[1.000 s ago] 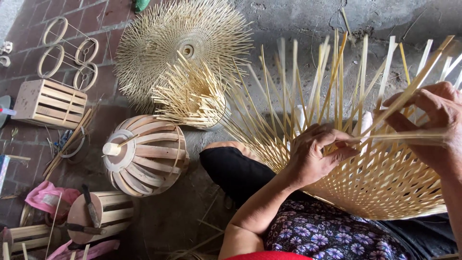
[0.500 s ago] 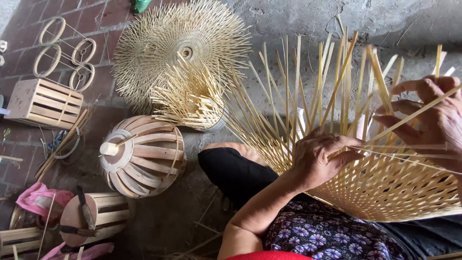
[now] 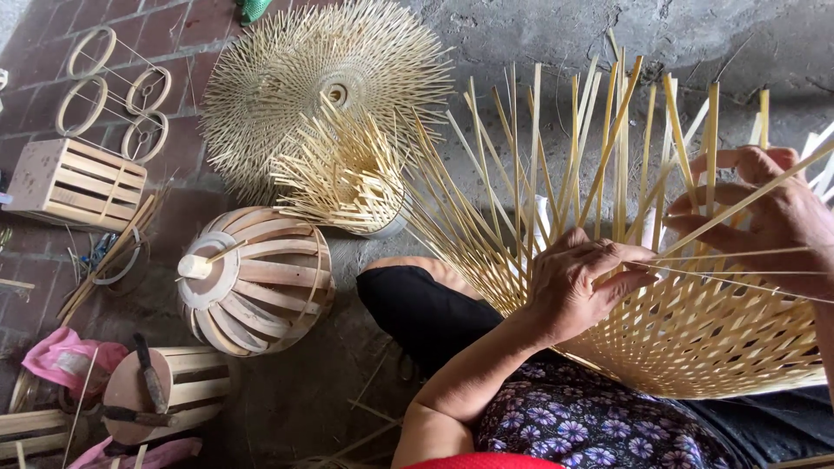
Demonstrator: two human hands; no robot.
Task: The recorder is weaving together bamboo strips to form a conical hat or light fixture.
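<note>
A half-woven bamboo basket (image 3: 712,339) rests on my lap, with long loose strips fanning upward from its woven wall. My left hand (image 3: 584,287) presses on the woven wall and pinches a thin weaving strand (image 3: 730,280) that runs to the right. My right hand (image 3: 763,213) is at the right edge, fingers threaded between the upright strips and closed around them and the strand.
On the ground to the left lie a round slatted bamboo lantern frame (image 3: 256,280), a small unfinished basket (image 3: 347,178), a flat woven disc (image 3: 326,82), a wooden slat crate (image 3: 74,181), several bamboo rings (image 3: 109,91) and a wooden mould with a knife (image 3: 161,391).
The basket has been turned a little, so the upright strips fan differently. My right hand has shifted along the rim, drawing the thin strand across the strips; my left hand stays on the wall.
</note>
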